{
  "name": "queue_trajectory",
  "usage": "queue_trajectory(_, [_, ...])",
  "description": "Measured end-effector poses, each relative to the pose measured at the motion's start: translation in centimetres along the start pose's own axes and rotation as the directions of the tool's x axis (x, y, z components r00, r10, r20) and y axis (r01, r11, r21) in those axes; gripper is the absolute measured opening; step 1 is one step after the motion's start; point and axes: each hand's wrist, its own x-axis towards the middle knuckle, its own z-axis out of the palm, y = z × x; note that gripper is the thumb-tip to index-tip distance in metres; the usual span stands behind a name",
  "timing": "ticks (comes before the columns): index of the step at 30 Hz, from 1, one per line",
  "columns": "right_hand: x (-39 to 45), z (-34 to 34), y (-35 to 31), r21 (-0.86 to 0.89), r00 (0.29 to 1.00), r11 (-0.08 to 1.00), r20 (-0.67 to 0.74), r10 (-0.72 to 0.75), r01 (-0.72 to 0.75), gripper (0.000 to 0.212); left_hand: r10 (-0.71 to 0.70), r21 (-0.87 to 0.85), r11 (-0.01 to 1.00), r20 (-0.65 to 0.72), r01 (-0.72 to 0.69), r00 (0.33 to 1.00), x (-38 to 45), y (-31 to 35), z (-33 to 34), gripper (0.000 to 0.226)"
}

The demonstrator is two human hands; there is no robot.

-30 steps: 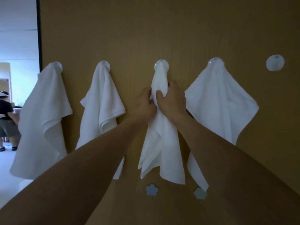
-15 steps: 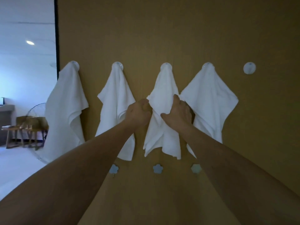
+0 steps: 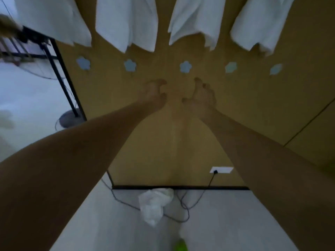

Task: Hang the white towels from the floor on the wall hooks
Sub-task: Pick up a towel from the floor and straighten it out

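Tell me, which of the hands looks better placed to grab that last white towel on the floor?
Probably the left hand, though narrowly. The crumpled towel lies on the floor against the wall, slightly left of centre, more nearly below that hand than the right hand. Both hands hold nothing.

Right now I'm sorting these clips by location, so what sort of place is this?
Probably an indoor room set up for towel hanging: a tan wood-panel wall with white towels hanging above flower-shaped stickers, a wall socket, and a pale floor where another white towel lies.
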Motion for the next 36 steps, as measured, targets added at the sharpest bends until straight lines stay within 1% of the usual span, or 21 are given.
queue_trajectory(3, [-1.8,6.1,3.8,-0.043,0.989,0.995,0.115,0.099,-0.094,0.08,-0.109,0.109,0.989,0.119,0.096,0.987,-2.7,-4.4,5.0,0.049])
queue_trajectory(6, [-3.6,12.5,8.4,-0.096,0.955,0.984,0.244,0.169,-0.15,0.078,-0.217,0.155,0.97,0.222,0.185,0.951,-5.6,-9.0,9.9,0.049])
queue_trajectory(9, [-5.7,19.1,13.5,-0.115,0.869,0.975,0.441,0.224,-0.193,0.078,-0.323,0.167,0.945,0.311,0.283,0.894,-8.3,-13.4,15.5,0.051])
queue_trajectory(12, [-8.1,25.7,18.5,-0.138,0.783,0.96,0.556,0.279,-0.243,0.071,-0.422,0.186,0.906,0.35,0.379,0.837,-11.3,-17.9,21.3,0.05])
queue_trajectory(15, [-10.9,33.2,23.4,-0.17,0.694,0.944,0.643,0.323,-0.282,0.062,-0.511,0.187,0.859,0.37,0.477,0.776,-15.3,-22.9,28.1,0.048])
queue_trajectory(19, [-15.9,44.3,29.6,-0.237,0.591,0.933,0.723,0.357,-0.272,0.065,-0.615,0.22,0.783,0.416,0.582,0.67,-21.8,-30.9,37.4,0.049])
queue_trajectory(23, [-21.3,56.2,35.2,-0.29,0.529,0.922,0.756,0.386,-0.258,0.061,-0.672,0.259,0.726,0.461,0.637,0.579,-28.6,-39.5,46.4,0.051])
queue_trajectory(25, [-23.9,62.3,37.7,-0.292,0.507,0.922,0.771,0.384,-0.255,0.062,-0.692,0.286,0.706,0.471,0.648,0.547,-31.8,-43.9,50.7,0.052])
queue_trajectory(28, [-27.0,70.4,41.0,-0.286,0.494,0.925,0.784,0.376,-0.25,0.06,-0.71,0.322,0.686,0.492,0.652,0.504,-35.5,-49.8,56.3,0.054])
queue_trajectory(30, [-28.3,75.6,43.0,-0.269,0.49,0.926,0.789,0.369,-0.265,0.056,-0.72,0.343,0.678,0.486,0.65,0.495,-36.9,-53.6,59.8,0.054])
queue_trajectory(32, [-29.2,79.7,44.5,-0.253,0.514,0.937,0.786,0.344,-0.24,0.051,-0.719,0.345,0.681,0.479,0.646,0.503,-37.8,-56.4,62.7,0.052])
queue_trajectory(34, [-30.1,83.5,45.6,-0.233,0.564,0.956,0.772,0.294,-0.18,0.045,-0.714,0.341,0.689,0.466,0.639,0.522,-38.5,-58.7,65.2,0.051])
queue_trajectory(36, [-30.7,86.3,46.2,-0.239,0.604,0.957,0.743,0.289,-0.165,0.035,-0.706,0.337,0.699,0.467,0.631,0.532,-38.8,-60.2,66.9,0.051])
